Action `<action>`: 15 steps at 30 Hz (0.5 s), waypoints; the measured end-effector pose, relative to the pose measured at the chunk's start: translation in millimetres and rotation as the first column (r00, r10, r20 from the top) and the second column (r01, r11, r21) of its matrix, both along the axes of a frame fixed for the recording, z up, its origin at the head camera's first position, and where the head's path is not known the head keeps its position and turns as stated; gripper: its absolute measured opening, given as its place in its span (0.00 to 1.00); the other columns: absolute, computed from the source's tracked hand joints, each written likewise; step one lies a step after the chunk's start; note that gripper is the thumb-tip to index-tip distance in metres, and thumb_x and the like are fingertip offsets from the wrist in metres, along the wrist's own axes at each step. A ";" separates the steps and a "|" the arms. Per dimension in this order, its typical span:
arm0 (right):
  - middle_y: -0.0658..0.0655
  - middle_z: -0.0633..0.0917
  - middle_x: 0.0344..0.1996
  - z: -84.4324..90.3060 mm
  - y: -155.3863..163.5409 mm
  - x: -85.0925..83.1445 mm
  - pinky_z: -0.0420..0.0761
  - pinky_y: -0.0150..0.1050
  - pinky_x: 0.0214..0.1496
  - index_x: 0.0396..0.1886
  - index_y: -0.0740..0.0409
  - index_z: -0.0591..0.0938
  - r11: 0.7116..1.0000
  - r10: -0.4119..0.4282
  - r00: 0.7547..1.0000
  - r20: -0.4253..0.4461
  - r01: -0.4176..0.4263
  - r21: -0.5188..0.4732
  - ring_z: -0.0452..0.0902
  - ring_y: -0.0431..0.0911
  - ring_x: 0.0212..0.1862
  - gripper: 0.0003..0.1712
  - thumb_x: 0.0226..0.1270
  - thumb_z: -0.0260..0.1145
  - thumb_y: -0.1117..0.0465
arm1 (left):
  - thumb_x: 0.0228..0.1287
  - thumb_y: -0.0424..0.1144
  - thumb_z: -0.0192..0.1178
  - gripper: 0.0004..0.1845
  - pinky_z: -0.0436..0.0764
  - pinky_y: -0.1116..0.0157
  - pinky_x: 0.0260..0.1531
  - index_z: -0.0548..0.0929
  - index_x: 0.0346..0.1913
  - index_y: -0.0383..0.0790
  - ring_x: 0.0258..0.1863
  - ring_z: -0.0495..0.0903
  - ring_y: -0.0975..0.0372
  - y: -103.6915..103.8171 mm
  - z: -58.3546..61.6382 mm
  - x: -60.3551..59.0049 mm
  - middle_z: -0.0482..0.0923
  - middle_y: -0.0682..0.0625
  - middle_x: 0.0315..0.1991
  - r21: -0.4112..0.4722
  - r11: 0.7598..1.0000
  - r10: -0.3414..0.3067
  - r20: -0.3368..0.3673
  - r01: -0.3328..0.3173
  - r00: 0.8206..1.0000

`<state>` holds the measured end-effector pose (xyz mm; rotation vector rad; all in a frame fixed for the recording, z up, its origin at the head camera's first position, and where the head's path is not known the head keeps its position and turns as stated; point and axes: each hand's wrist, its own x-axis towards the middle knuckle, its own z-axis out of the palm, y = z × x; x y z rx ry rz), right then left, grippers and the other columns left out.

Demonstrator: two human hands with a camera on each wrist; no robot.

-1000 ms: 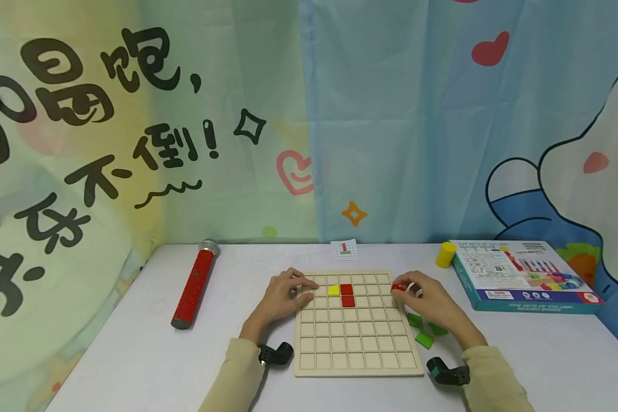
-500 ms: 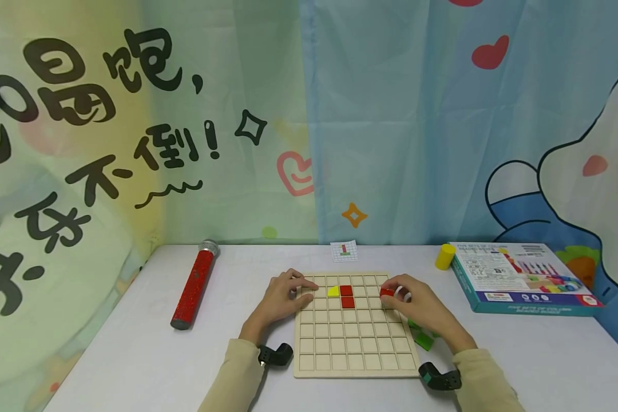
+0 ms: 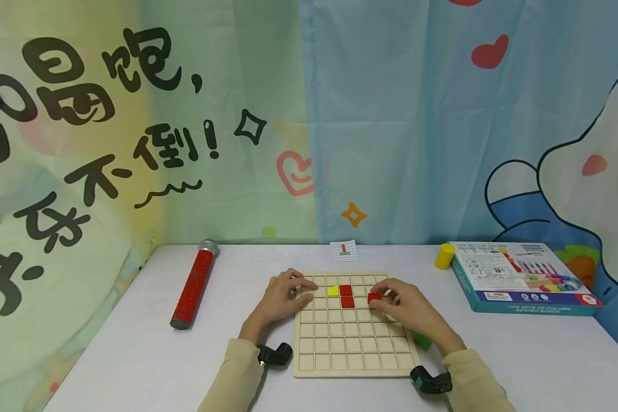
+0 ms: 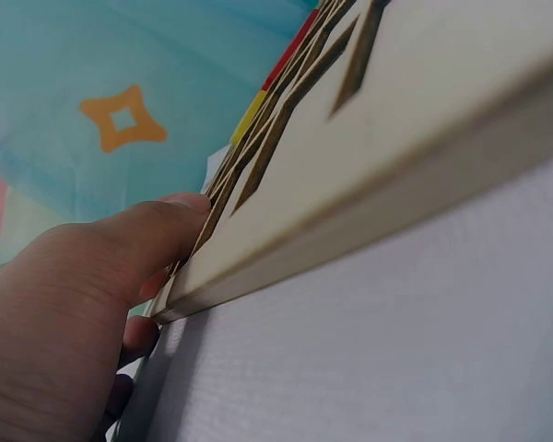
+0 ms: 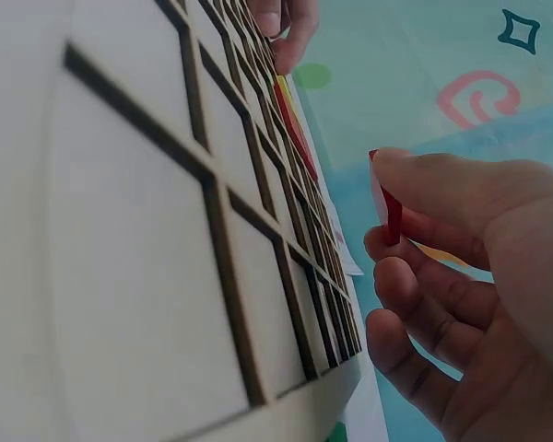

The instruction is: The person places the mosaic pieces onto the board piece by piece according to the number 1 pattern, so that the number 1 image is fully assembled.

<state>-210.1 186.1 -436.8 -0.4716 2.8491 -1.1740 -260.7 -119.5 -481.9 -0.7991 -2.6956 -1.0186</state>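
Observation:
A pale wooden grid board point(image 3: 354, 347) lies flat on the table. In its upper rows sit a yellow tile point(image 3: 332, 290) with a slanted corner and, beside it, two red square tiles point(image 3: 347, 302), one below the other. My left hand point(image 3: 280, 296) rests at the board's upper left edge; its thumb and index fingertip touch the top. Between thumb and fingers, my right hand point(image 3: 411, 307) pinches another red tile point(image 3: 374, 297) above the board, right of the placed reds. The right wrist view shows this red tile point(image 5: 394, 217) held on edge, apart from the board.
A green tile point(image 3: 422, 341) shows beside the board's right edge, partly hidden by the right arm. A small grid card point(image 3: 344, 250) lies behind the board. At right stand a yellow cylinder point(image 3: 445, 256) and a game box point(image 3: 530, 277); a red microphone point(image 3: 193, 289) lies left.
My right hand has carried the red tile leftward from the board's right edge to over the grid. It now hides more of the green tiles. The left hand has stayed in place.

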 end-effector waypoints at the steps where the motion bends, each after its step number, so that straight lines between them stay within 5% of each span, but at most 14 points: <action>1: 0.49 0.80 0.36 -0.3 -0.6 0.0 0.70 0.31 0.32 0.46 0.52 0.81 1.000 0.006 1.000 -0.005 -0.006 -0.002 0.70 0.43 0.35 0.16 0.60 0.68 0.53 | 0.60 0.49 0.63 0.10 0.61 0.60 0.44 0.85 0.45 0.59 0.42 0.73 0.62 0.0 0.1 -0.1 0.75 0.55 0.43 -0.001 1.000 0.000 0.002 0.000 1.000; 15: 0.47 0.82 0.39 -1.2 -14.8 3.6 0.72 0.32 0.32 0.45 0.50 0.81 0.998 0.057 0.998 -0.002 -0.057 -0.025 0.72 0.41 0.33 0.14 0.60 0.69 0.53 | 0.60 0.49 0.63 0.11 0.61 0.60 0.44 0.85 0.45 0.59 0.43 0.72 0.61 -0.2 0.7 -0.2 0.75 0.55 0.43 -0.009 1.000 0.002 0.014 -0.002 1.000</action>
